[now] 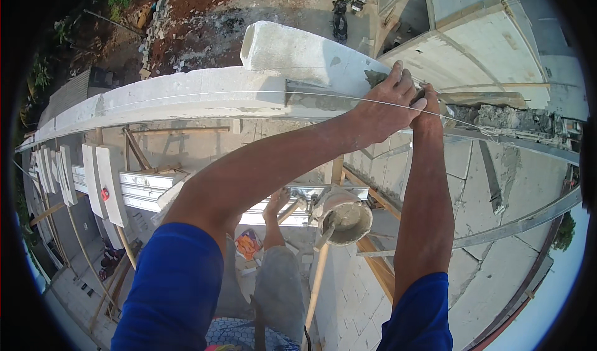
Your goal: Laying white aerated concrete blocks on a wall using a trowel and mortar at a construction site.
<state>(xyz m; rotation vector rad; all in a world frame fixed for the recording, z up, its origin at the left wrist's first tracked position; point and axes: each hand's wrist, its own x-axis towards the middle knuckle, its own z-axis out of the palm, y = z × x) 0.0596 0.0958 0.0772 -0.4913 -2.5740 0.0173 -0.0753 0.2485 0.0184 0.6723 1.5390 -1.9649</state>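
My left hand (387, 105) and my right hand (427, 109) meet at the right end of a white block (298, 49). That block lies tilted on top of a row of white blocks (193, 86). The fingers of both hands are curled in close together, and whatever they pinch is hidden between them. A thin white string (298, 93) runs along the wall and passes at my hands. Grey mortar (375, 77) sticks to the block beside my left fingers. Below my forearms stands a bucket (367, 223) of grey mortar with a tool handle (328, 231) leaning in it.
Metal planks (277, 219) lie under my bare foot (275, 205). Wooden poles (318, 282) and upright white boards (111, 186) stand lower down. To the right are rough masonry (516, 117) and a metal bar (516, 229). Motorbikes (339, 21) are parked far below beyond the wall.
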